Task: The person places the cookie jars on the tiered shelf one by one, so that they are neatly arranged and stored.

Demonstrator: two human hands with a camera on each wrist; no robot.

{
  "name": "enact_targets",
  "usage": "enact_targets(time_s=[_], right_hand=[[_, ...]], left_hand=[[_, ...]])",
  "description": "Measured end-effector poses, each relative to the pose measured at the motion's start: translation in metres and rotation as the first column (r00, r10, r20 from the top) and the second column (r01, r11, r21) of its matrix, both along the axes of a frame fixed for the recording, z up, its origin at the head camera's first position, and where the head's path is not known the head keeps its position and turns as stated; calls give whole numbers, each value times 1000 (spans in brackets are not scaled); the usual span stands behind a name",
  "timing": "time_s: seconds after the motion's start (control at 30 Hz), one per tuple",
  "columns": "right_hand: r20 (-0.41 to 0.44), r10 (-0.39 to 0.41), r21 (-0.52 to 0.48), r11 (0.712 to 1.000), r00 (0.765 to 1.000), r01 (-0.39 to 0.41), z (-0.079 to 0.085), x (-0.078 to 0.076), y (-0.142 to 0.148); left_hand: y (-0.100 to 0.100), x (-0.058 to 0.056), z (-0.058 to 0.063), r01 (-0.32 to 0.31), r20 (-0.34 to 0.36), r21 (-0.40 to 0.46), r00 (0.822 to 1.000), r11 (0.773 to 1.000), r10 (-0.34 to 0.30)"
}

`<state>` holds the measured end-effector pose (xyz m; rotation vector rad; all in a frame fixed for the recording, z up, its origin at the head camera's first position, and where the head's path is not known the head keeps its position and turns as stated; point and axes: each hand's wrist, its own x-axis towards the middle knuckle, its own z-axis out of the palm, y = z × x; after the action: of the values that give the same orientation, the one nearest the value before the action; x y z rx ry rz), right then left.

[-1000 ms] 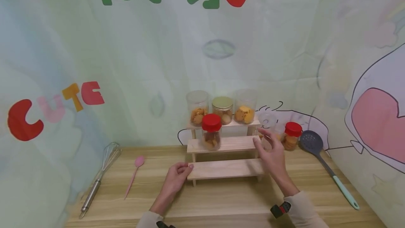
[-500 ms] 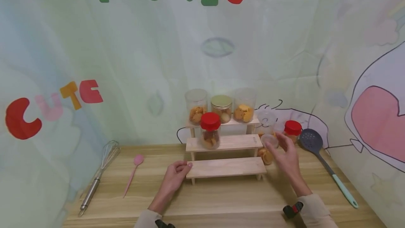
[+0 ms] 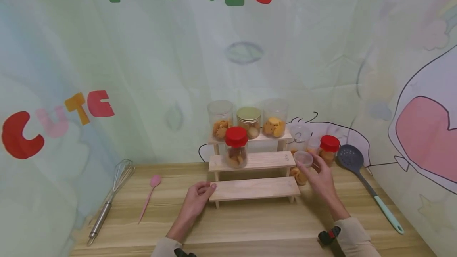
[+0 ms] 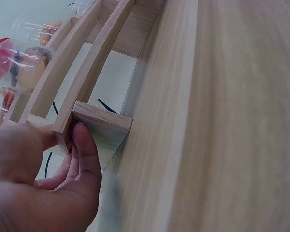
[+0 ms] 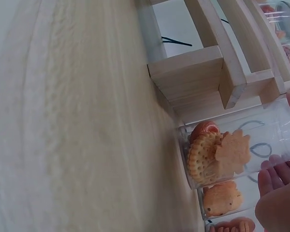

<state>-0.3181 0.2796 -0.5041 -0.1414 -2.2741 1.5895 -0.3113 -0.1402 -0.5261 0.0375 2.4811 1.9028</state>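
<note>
My left hand (image 3: 196, 200) pinches the left end of the lowest tier of a three-step wooden shelf (image 3: 255, 189). In the left wrist view, its thumb and curled fingers (image 4: 88, 154) lie around the board's end by the leg. Beside the shelf's right end stands a clear lidless jar (image 3: 300, 174) with cookies (image 5: 227, 155) in its lower part. My right hand (image 3: 322, 177) grips this jar near its rim, thumb on one side and fingers on the other. In the right wrist view, the jar's base meets the table; part of the hand is cut off.
A red-lidded jar (image 3: 236, 150) stands on the middle tier. Up top are two clear jars and a gold-lidded jar (image 3: 248, 121). Behind my right hand are more jars, one red-lidded (image 3: 329, 148). A slotted skimmer (image 3: 371, 189) lies right; a whisk (image 3: 108, 205) and pink spoon (image 3: 150, 197) lie left.
My right hand has moved rightward from in front of the shelf's right end, and its fingers have come around the clear jar's rim. The left hand keeps its hold on the shelf.
</note>
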Motion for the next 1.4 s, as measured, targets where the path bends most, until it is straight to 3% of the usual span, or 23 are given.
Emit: enact_targets(time_s=[0.4, 0.7, 1.0, 1.4], right_hand=[[4, -6, 14, 1000, 1000, 6, -1, 1, 0], [34, -33, 39, 999, 999, 31, 10, 11, 1], [-74, -48, 81, 995, 996, 54, 37, 18, 0], [-220, -41, 108, 992, 975, 66, 70, 25, -7]], left_hand=[[0, 0, -1, 0, 6, 9, 1000, 1000, 0], [1, 1, -1, 3, 11, 29, 1000, 1000, -3], [1, 2, 2, -6, 30, 1, 1000, 1000, 6], [1, 4, 3, -6, 29, -12, 1000, 1000, 6]])
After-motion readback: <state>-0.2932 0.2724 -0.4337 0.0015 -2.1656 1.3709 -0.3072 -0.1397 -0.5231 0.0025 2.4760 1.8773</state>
